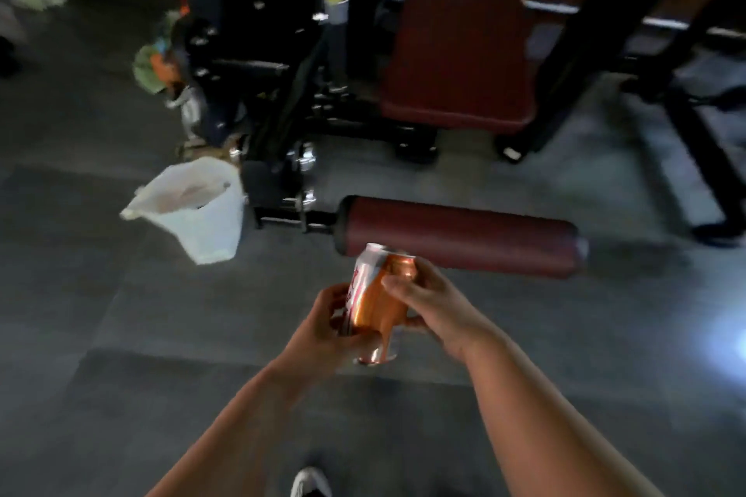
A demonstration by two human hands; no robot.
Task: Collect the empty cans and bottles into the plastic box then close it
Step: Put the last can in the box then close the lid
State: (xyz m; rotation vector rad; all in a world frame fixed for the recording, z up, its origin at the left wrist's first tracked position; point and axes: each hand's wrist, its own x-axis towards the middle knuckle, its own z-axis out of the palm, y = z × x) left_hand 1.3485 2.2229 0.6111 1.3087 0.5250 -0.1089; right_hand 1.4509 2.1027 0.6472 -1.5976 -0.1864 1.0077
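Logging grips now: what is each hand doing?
Left hand: closed on the cans, from the left.
Right hand: closed on the same cans, from the right.

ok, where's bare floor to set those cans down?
Bare floor lies left of both hands, below the white plastic bag. More lies right of the right hand, below the maroon roller pad. The left hand and right hand hold the cans. Crowded: under the gym machine behind the bag.

both hands, left hand [323, 321] and right hand [434, 305], grip cans [373, 295] above grey floor [121, 335]; white bag [198, 210] far left.
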